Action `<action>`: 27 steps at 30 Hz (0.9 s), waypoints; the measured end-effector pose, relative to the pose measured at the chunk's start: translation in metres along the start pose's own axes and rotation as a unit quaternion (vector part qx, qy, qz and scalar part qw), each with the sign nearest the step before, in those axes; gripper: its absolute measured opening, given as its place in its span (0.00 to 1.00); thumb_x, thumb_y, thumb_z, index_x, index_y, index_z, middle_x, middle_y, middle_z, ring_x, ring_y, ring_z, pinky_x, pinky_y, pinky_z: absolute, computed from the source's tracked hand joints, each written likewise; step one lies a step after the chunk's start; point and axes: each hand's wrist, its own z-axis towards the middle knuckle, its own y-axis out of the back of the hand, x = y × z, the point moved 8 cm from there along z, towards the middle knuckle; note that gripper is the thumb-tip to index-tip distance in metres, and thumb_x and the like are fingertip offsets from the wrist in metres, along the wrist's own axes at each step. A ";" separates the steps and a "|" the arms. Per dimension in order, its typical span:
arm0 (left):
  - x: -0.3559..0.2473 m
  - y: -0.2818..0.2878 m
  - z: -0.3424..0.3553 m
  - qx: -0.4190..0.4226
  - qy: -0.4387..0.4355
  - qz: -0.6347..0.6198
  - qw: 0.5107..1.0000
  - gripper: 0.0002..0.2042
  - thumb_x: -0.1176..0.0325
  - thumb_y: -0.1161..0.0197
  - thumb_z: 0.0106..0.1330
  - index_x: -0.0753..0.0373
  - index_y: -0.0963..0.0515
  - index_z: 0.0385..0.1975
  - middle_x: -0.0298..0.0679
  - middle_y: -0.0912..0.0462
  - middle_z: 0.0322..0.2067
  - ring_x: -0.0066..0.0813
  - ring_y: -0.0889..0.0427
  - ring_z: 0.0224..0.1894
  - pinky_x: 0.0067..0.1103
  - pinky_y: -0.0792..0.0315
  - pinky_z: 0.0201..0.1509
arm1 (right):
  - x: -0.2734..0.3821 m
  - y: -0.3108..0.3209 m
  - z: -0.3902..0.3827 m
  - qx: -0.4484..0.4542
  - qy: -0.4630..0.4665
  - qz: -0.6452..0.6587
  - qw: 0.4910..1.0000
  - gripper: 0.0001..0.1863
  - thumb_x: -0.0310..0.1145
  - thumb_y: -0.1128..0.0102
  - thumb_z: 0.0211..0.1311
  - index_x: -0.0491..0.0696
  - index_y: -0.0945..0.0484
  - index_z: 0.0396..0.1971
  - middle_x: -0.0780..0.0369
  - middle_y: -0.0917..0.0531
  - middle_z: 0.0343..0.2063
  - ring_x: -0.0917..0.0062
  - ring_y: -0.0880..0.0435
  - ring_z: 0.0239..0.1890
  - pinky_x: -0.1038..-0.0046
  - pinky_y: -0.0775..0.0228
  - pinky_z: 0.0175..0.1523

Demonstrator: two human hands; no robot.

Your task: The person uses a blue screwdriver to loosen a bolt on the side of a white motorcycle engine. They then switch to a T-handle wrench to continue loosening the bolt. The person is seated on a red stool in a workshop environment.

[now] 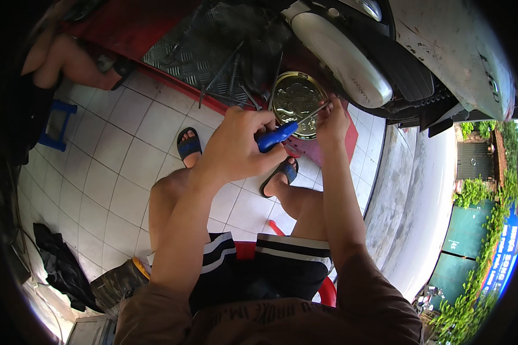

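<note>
My left hand [242,141] is wrapped round the blue handle [277,135] of a screwdriver, whose metal shaft [309,118] points up to the right. Near the shaft's far end, the fingers of my right hand [332,121] are closed; whether they grip the tip or a small part there is too small to make out. Beneath both hands lies a round, shiny brass-coloured tray [293,92] with an embossed pattern, on a red base [342,138] beside several metal tools [239,80].
A silver scooter [443,52] stands above right, on a red platform with tread plate [184,40]. Another person's leg [77,63] and a blue stool [60,123] are at left. Black cloth [57,264] lies lower left. A street and greenery [472,195] show at right.
</note>
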 end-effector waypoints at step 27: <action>-0.016 -0.043 0.007 -0.059 -0.092 0.048 0.993 0.12 0.68 0.33 0.55 0.67 0.26 0.32 0.44 0.24 0.18 0.35 0.23 0.17 0.26 0.30 0.25 | 0.061 -0.048 -0.052 0.276 0.038 -0.101 0.955 0.18 0.41 0.58 0.73 0.41 0.25 0.46 0.62 0.22 0.21 0.81 0.29 0.19 0.80 0.39 0.26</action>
